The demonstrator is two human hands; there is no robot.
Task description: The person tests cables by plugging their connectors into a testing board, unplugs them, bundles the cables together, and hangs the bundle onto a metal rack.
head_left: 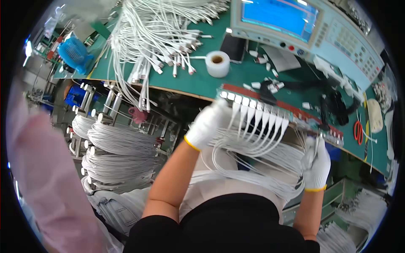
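White cables (249,124) hang from a row of several plugs seated side by side in a long test fixture (291,110) at the bench's front edge. My left hand (209,124), in a white glove with a yellow cuff, is closed at the left end of this row; its fingertips are blurred against the plugs. At the right part of the fixture, my gloved right hand (316,164) has its fingers pressed together, pointing up to the fixture's edge. What it pinches is too small to make out. The cables loop down over my lap between both hands.
A tester with a blue screen (280,19) stands at the back right. Left of it lie a pile of white cables (156,38) and a white tape roll (217,64). Red-handled scissors (358,132) lie at right. Cable bundles (120,145) hang on a rack; a pink sleeve (46,168) is close at left.
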